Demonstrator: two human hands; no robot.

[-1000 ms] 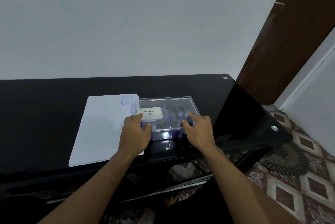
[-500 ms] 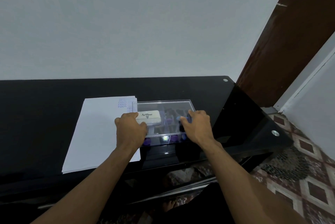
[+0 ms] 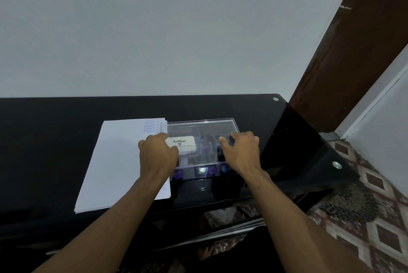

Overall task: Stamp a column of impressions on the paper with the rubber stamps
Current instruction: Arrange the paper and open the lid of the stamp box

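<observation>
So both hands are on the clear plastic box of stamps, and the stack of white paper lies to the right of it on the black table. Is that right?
Not quite. In the head view the stack of white paper lies to the left of the clear plastic box, not the right. The rest holds: the left hand and right hand are both on the box, which sits on the black table.

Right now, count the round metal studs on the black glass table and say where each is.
2. One stud sits at the far right corner of the table; the other stud at its near right corner. Left-side ones may be hidden.
</observation>
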